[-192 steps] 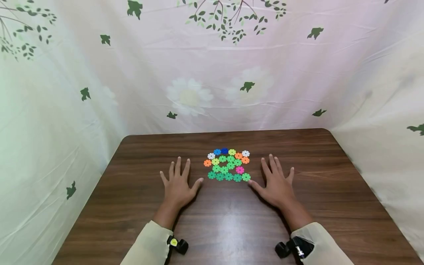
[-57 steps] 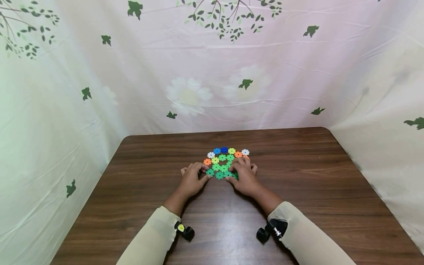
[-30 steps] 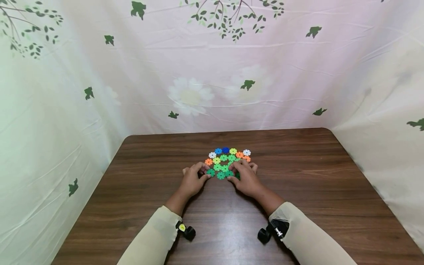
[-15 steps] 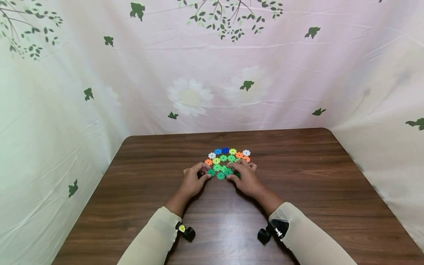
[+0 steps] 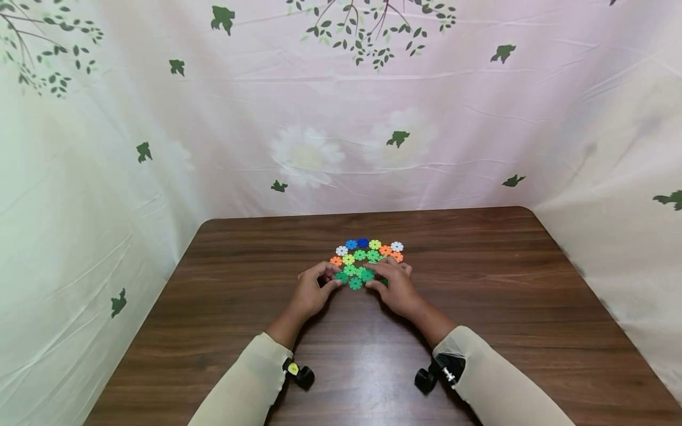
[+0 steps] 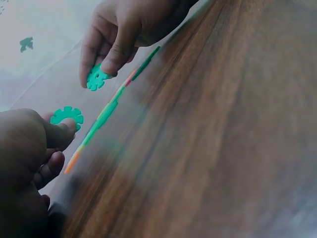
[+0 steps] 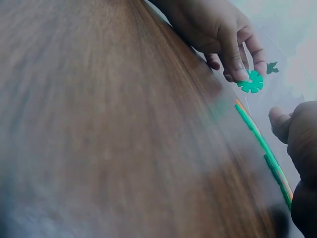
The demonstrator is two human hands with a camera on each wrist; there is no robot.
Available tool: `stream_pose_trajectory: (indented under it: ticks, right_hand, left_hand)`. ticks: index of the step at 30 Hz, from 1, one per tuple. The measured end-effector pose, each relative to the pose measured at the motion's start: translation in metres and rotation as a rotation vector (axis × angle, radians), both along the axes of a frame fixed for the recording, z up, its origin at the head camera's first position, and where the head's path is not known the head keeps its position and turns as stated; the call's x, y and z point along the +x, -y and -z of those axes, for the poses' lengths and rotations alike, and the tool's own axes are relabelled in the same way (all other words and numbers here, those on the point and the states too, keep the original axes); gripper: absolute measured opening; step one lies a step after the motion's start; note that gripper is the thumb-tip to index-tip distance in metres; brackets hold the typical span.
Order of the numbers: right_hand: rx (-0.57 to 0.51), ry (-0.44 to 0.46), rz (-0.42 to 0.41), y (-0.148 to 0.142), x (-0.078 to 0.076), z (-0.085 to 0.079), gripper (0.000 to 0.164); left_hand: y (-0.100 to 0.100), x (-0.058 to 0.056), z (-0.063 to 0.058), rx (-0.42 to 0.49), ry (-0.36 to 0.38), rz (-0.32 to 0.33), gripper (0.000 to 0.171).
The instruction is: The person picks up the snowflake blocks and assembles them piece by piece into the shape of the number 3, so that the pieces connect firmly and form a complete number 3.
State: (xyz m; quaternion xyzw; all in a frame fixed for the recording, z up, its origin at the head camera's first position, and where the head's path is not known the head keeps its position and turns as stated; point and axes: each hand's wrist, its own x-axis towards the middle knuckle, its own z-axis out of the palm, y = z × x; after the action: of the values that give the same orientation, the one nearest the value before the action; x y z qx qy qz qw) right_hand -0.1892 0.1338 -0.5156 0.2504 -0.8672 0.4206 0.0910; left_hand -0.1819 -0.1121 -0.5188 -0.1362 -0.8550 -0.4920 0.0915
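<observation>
Left hand: (image 5: 311, 291) near the centre of the head view, thumb and fingers brought together in a pinch on a green notched disc (image 6: 68, 114).
Right hand: (image 5: 396, 290) just right of centre, likewise pinching a second green notched disc (image 6: 96, 78), fingers bent.
Held discs: both raised off the worktop (image 5: 256, 254) and apart from each other, as the left wrist view shows.
Lone dark-green disc: (image 5: 355, 283) lying between the hands, at the near edge of the cluster.
Other discs: light green ones around a small gap, with yellow, orange, white and blue discs (image 5: 351, 244) toward the top; some are hidden by the right hand.
Sleeves: pale, entering from the bottom edge, a black wrist camera (image 5: 305, 377) at each cuff.
Worktop: brown wood grain, filling the lower frame.
Backdrop: pale cloth (image 5: 330, 106) across the upper frame, printed with birds, branches and flowers.
</observation>
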Motion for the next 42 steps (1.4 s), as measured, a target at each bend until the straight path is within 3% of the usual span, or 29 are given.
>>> stream_pose_trajectory:
  ticks: [13, 29, 42]
  right_hand:
    - [-0.049, -0.006, -0.009, 0.002, 0.001, -0.003, 0.04]
    - [-0.103, -0.011, -0.034, 0.003, 0.002, -0.002, 0.039]
    - [-0.106, 0.004, -0.031, 0.004, 0.004, -0.004, 0.036]
  left_hand:
    - [-0.004, 0.005, -0.006, 0.033, -0.098, 0.019, 0.01]
    - [-0.011, 0.01, -0.01, 0.071, -0.098, 0.053, 0.012]
    - [-0.013, 0.012, -0.011, 0.07, -0.075, 0.044, 0.013]
